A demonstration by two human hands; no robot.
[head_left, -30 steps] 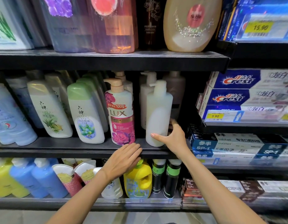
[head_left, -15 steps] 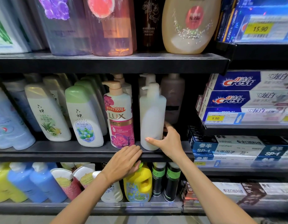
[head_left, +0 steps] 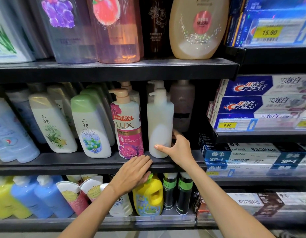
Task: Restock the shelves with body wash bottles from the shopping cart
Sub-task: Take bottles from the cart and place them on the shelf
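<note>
White, plain-faced pump bottle (head_left: 160, 127) upright on the black middle shelf (head_left: 90, 163), near centre of view, base close to the front lip. Gripped low down by the right hand (head_left: 178, 149): thumb laid across the front of the base, fingers curled round the far side at 3 o'clock of the bottle. Just beside it at 9 o'clock, a pink LUX pump bottle (head_left: 128, 129), a narrow gap between the two. Further toward 9 o'clock, two white bottles with green caps (head_left: 90, 127), leaning. Behind at 1 o'clock, a brown-grey bottle (head_left: 183, 103) in shadow. Left hand (head_left: 131, 174) at 7 o'clock of the white bottle, flat and relaxed, fingers straight over the shelf's front edge, grasping nothing. Below that hand, at 6 o'clock, a yellow jug (head_left: 148, 196) on the lower shelf. At 3 o'clock, stacked Crest toothpaste boxes (head_left: 262, 100).
</note>
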